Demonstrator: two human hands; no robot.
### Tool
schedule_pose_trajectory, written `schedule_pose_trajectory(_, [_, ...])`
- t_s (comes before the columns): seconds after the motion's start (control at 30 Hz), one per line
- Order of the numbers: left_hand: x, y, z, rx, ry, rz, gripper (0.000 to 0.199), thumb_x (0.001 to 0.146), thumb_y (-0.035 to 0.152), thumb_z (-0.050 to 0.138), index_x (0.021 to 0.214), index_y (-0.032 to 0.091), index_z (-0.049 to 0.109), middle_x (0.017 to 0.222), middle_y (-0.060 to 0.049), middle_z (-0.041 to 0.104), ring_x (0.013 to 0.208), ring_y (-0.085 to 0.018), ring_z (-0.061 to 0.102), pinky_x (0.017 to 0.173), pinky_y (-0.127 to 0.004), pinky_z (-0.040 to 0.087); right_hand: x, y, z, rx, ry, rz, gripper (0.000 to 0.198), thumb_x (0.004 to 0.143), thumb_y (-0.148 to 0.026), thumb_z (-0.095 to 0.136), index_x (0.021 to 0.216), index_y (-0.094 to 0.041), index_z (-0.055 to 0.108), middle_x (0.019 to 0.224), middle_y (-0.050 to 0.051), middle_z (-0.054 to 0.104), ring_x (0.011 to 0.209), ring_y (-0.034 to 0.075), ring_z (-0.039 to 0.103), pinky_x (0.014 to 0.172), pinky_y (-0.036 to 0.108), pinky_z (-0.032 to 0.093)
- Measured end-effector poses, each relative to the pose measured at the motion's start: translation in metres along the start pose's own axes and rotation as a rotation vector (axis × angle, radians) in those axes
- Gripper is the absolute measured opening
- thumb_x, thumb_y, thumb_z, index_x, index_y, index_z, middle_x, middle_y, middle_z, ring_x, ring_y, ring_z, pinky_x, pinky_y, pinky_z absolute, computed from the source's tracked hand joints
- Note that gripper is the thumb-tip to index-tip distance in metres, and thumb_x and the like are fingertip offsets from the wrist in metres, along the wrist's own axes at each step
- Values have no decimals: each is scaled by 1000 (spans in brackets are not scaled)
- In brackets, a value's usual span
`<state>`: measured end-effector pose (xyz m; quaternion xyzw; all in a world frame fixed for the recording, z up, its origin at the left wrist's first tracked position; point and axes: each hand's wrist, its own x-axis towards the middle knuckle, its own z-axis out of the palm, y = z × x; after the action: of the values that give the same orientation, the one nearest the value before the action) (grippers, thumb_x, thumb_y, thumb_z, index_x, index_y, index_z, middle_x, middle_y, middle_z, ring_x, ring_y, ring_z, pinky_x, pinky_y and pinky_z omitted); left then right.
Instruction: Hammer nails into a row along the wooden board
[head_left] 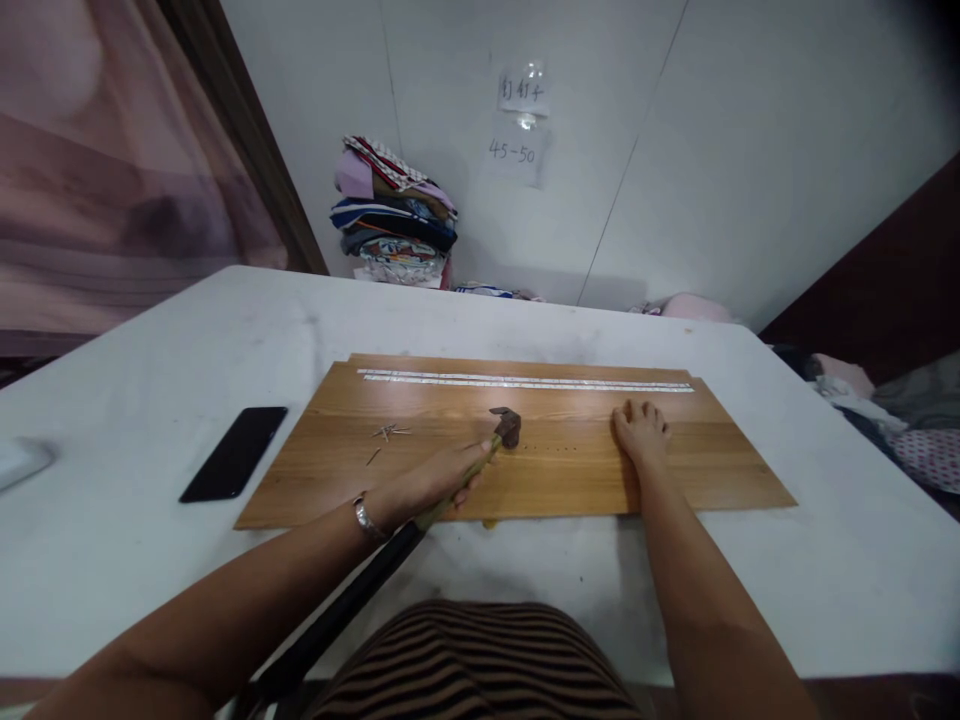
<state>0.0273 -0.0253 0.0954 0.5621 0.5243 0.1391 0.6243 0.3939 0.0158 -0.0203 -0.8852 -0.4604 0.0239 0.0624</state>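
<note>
My left hand (448, 476) grips a claw hammer (508, 428) by the upper part of its handle, close to the head. The long dark end of the handle runs back along my forearm. The hammer's head is over the middle of a brown wooden board (420, 410); whether it touches is unclear. Just right of it, several small nail heads (566, 449) show in a row. My right hand (643, 432) rests on the board's right part, its fingers apart and slightly bent, holding nothing. A small pile of loose nails (390, 432) lies left of the hammer, with one nail (373, 456) apart from it.
Two white measuring strips (525, 382) run along the board's far side. Left of the board, a black phone (234, 455) lies on the white table (150, 350). Folded clothes (397, 215) are stacked at the back against the wall. A pink curtain (112, 180) hangs at left.
</note>
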Motion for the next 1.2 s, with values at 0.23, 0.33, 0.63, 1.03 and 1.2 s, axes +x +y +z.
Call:
schedule_pose_trajectory(0.23, [19, -19, 5, -48, 23, 29, 52, 96, 71, 47, 88, 20, 54, 64, 3, 49, 48, -10, 39, 48, -28, 31, 0, 0, -1, -11, -1, -5, 58, 105, -47, 27, 149, -22, 56, 156, 17, 49, 146, 31, 40, 117, 52, 32])
schedule_pose_trajectory(0.33, [21, -21, 5, -31, 26, 27, 51, 96, 70, 47, 84, 20, 51, 65, 3, 50, 48, -10, 40, 48, -28, 31, 1, 1, -1, -3, -1, -7, 59, 105, -46, 27, 150, -21, 55, 156, 17, 50, 146, 31, 40, 117, 53, 31])
schedule_pose_trajectory(0.63, [19, -21, 3, -123, 13, 33, 49, 96, 68, 52, 96, 20, 56, 65, 3, 49, 50, -11, 39, 48, -28, 32, 2, 2, 1, 31, 11, -14, 55, 104, -46, 31, 145, -21, 59, 152, 17, 52, 144, 32, 41, 116, 54, 32])
schedule_pose_trajectory(1.03, [17, -20, 3, -100, 36, 71, 47, 96, 66, 51, 96, 20, 57, 67, 3, 49, 49, -11, 39, 48, -28, 33, 1, 5, 0, 10, 13, -41, 49, 105, -33, 29, 137, -20, 63, 146, 17, 57, 138, 29, 46, 113, 50, 34])
schedule_pose_trajectory(1.2, [22, -25, 5, -89, 20, 53, 47, 97, 65, 50, 96, 19, 58, 66, 2, 49, 49, -11, 38, 49, -29, 33, -1, 4, -1, 6, 19, -40, 49, 106, -30, 28, 140, -19, 62, 148, 17, 55, 139, 29, 46, 114, 48, 34])
